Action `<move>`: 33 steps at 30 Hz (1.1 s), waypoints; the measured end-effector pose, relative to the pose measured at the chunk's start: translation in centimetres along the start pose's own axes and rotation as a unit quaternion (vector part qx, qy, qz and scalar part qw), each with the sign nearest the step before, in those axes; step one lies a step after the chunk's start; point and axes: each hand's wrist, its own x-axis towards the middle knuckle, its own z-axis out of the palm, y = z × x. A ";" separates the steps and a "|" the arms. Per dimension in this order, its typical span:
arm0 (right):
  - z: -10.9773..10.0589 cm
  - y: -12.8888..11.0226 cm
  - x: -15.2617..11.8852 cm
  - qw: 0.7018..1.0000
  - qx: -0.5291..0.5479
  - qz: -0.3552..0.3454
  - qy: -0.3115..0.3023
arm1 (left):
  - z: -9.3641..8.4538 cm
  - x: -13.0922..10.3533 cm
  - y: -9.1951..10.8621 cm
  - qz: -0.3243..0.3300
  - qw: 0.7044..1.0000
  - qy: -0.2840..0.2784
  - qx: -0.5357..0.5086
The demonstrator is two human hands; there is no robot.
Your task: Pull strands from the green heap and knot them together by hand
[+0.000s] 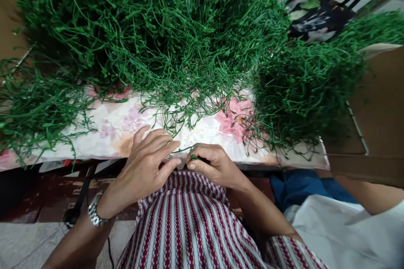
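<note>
Over the front edge of the table, my right hand point(217, 165) is closed, thumb against the curled fingers, on a thin green stem point(184, 149). The stem sticks out leftward toward my left hand point(148, 162). That hand has its fingers stretched and apart, and nothing shows gripped in it. Just beyond both hands, loose green stems point(186, 109) with small knobby tips lie scattered on a floral cloth point(110, 138). They trail from a large tangled heap of the same stems point(158, 29), plastic-looking, that fills the back of the table.
More stem heaps lie at the left point(41, 113) and right point(299, 92). A brown cardboard box point(381, 113) stands at the right edge. Behind the right heap is a dark floral bag point(315, 17). Someone's white garment point(350, 231) shows at the lower right.
</note>
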 end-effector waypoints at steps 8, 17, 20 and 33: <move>-0.2 -1.3 2.5 0.991 -0.031 -0.083 -0.096 | -2.6 1.9 0.2 -0.021 0.960 -0.028 -0.278; 1.0 -1.5 3.9 0.994 0.087 -0.046 -0.044 | -0.1 2.6 1.6 -0.177 0.728 0.200 -0.631; 1.5 -1.1 4.0 0.990 0.127 -0.055 -0.035 | 0.0 2.8 2.0 -0.203 0.672 0.191 -0.686; -5.3 -3.4 -0.7 0.937 -0.247 -0.159 0.186 | -1.1 2.6 -0.3 -0.209 0.626 0.173 -0.731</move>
